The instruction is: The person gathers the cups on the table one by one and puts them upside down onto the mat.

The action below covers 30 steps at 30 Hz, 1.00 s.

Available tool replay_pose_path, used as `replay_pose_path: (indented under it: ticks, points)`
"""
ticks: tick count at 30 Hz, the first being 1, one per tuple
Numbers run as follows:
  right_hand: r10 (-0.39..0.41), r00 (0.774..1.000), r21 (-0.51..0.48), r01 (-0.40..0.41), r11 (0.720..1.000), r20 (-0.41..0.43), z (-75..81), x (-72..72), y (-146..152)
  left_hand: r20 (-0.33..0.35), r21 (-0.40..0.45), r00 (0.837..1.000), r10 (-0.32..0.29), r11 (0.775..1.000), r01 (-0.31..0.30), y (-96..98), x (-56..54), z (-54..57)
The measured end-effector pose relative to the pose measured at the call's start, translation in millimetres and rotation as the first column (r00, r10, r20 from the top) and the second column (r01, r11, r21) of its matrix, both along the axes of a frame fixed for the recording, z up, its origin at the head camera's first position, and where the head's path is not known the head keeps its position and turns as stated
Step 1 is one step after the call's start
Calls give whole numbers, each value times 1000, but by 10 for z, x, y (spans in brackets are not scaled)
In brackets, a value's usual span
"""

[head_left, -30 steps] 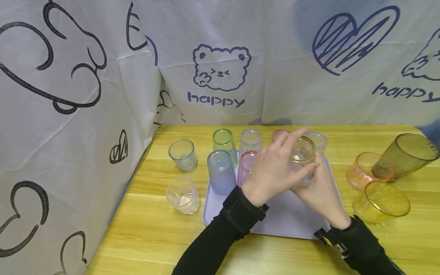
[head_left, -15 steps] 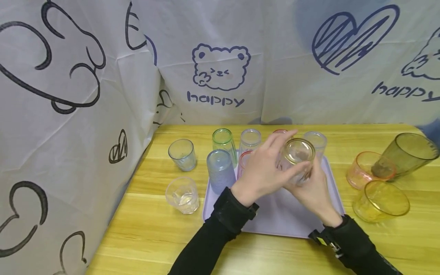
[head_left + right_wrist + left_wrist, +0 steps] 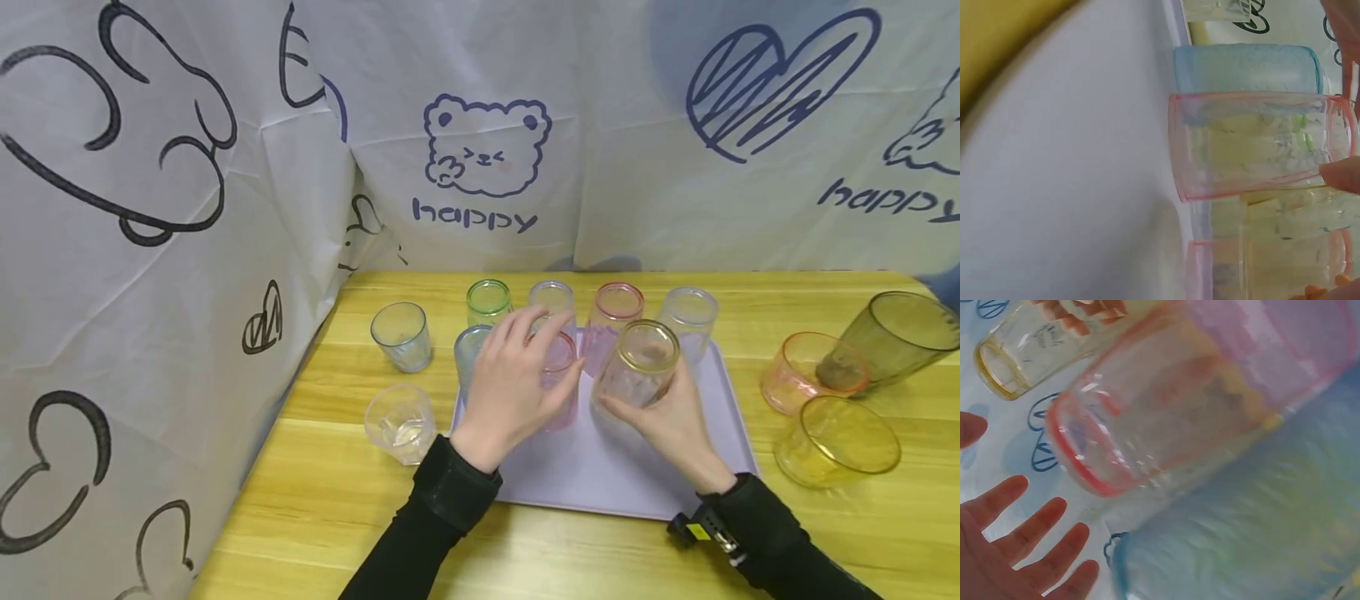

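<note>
At the left, a bluish glass (image 3: pixel 405 342) and a clear glass (image 3: pixel 401 425) stand on the worktop (image 3: pixel 570 550) where they stood half a second ago. The left hand (image 3: pixel 513 379), then at the gold-ringed glass (image 3: pixel 633 375) together with the other hand, has moved left; its fingers are spread, holding nothing, near the top of the front red-ringed glass (image 3: pixel 559 358), and the left-wrist view shows a gap between. Further right, the back red-ringed glass (image 3: pixel 613 321), mostly covered earlier, shows plainly. The gold-ringed glass, slightly lower in view now, is over the lilac tray (image 3: pixel 592 475), between the thumb and fingers of the right hand (image 3: pixel 675 421), which grip its lower part; whether it touches the tray, I cannot tell.
</note>
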State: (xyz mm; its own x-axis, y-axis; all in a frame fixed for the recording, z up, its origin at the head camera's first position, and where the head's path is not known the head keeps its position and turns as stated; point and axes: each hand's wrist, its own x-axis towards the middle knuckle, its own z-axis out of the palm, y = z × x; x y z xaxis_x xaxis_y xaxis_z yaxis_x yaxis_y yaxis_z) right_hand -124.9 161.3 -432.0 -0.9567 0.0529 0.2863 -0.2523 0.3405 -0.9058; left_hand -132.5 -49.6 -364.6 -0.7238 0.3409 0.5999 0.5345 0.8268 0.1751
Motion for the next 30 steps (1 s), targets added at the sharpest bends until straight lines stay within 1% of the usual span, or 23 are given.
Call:
replay_pose_path:
  ticks: [3,6,10,15,20,23,26,30]
  points:
    - [23,999,-8,-22,1000,39,-17,0,-24,-7,-48,999,37,998,-37,-75,13,-69]
    - [45,996,-23,-43,999,81,-36,-4,-45,0,-77,998,58,995,-58,-131,17,-137]
    - [66,990,-29,-62,998,126,-64,-15,-63,17,-95,998,67,993,-65,-167,15,-205]
    - [87,983,-34,-82,996,160,-115,-41,-82,36,-121,996,84,989,-79,-171,-2,-275]
    - [108,979,-23,-106,994,175,-173,-50,-81,23,-144,995,96,985,-92,-164,-8,-311]
    - [117,974,-17,-115,993,195,-181,-42,-69,13,-147,995,95,985,-92,-164,-6,-321]
    - [133,966,-27,-130,991,222,-174,-28,-38,19,-136,996,87,987,-83,-181,0,-319]
    - [131,957,-2,-135,991,259,-170,6,42,33,-111,995,92,990,-87,-241,13,-306]
